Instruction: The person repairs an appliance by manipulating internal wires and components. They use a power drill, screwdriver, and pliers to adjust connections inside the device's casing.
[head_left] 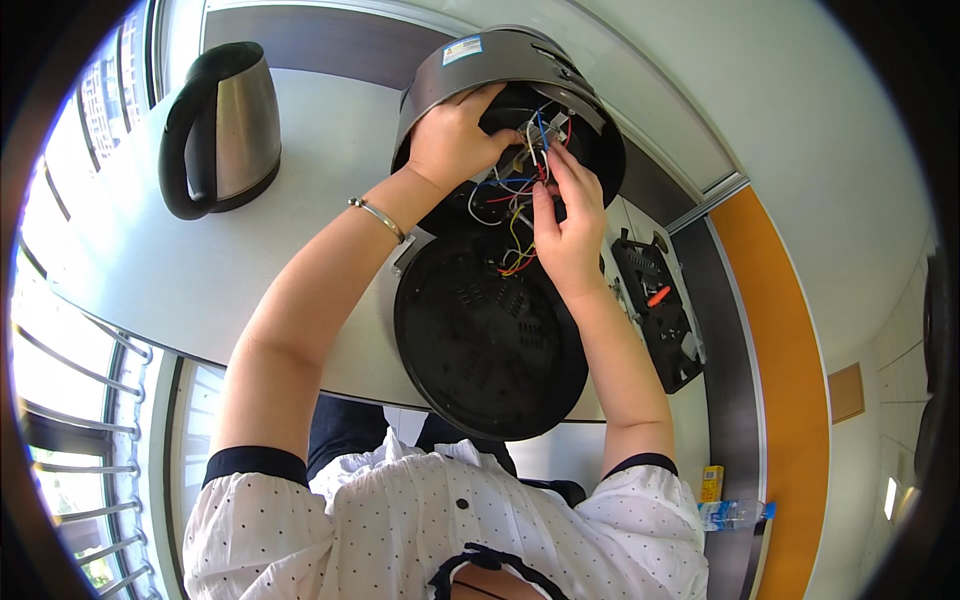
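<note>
A dark grey round cooker body [470, 75] lies on its side on the white table [200, 270], its underside open and showing coloured wires [515, 215]. My left hand [455, 140] grips the rim of the open bottom. With its fingertips pinched on wires near a small connector, my right hand [568, 225] reaches inside. The round black bottom cover [485, 345] lies flat in front of the body, still joined to it by wires.
A steel kettle [220, 125] with a black handle stands at the table's far left. A black plastic part [660, 310] with an orange piece lies to the right. On the floor at lower right are a water bottle [735, 513] and a small yellow box [711, 483].
</note>
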